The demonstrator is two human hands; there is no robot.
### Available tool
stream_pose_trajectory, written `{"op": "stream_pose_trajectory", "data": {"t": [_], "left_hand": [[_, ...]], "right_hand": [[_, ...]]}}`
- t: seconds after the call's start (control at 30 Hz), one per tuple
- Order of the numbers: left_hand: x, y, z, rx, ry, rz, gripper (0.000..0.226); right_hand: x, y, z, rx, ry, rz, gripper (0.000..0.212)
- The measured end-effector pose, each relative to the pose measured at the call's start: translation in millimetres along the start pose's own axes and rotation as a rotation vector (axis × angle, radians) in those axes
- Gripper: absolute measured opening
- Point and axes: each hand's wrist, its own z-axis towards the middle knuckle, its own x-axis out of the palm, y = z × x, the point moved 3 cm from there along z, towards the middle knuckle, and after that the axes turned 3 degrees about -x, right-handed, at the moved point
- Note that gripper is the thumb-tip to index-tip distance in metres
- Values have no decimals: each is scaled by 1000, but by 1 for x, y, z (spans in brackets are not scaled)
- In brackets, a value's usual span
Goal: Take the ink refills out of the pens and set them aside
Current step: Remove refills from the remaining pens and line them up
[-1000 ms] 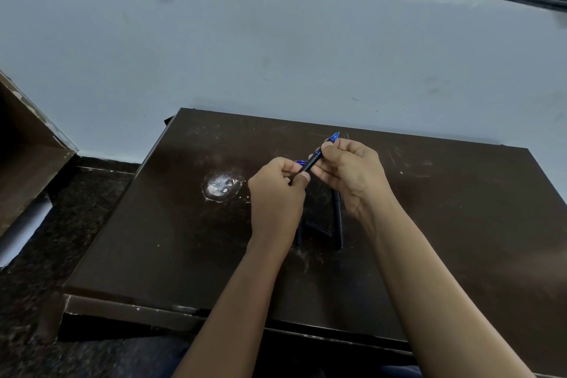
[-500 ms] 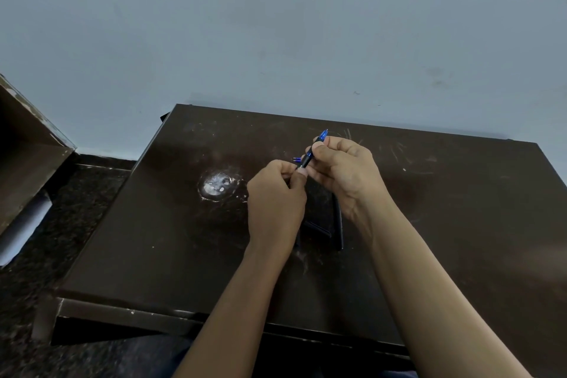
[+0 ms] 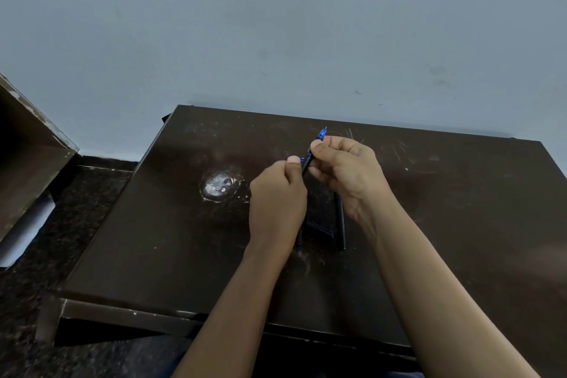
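Observation:
A black pen (image 3: 306,163) with a blue tip pointing up and away is held above the dark table (image 3: 445,209). My right hand (image 3: 346,172) pinches its front end between thumb and fingers. My left hand (image 3: 276,196) grips its rear end, thumb up. Below the hands lie more black pens (image 3: 339,224), partly hidden by my left hand and right wrist. I cannot make out a loose refill on the table.
A white scuffed patch (image 3: 219,186) marks the table left of my hands. The pale wall (image 3: 276,55) rises right behind the table's far edge. A brown wooden piece (image 3: 27,163) stands on the dark floor at the left.
The view shifted slightly. Both hands keep hold of the same pen. My right thumb has slid along the front end, and the pen stands a little steeper.

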Motion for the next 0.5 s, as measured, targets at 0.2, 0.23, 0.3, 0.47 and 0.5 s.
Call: {"op": "stream_pose_trajectory", "data": {"t": [0.2,0.23,0.3,0.47,0.5], "left_hand": [[-5,-2,-4,46,12,16,13],[-5,-2,-4,33,13,6,15],[-3,-1,-2,-2,38,-8,22],[1,2,0,-3,101,-3,33],[-1,1,-1,18,89,2,26]], "right_hand": [[-2,0,0,-3,-3,14,13],[-2,0,0,-3,1,18,10],[-2,0,-1,7,4,23,7],[1,-1,-2,22,14,21,7],[1,-1,-2,21,11,25,7]]}}
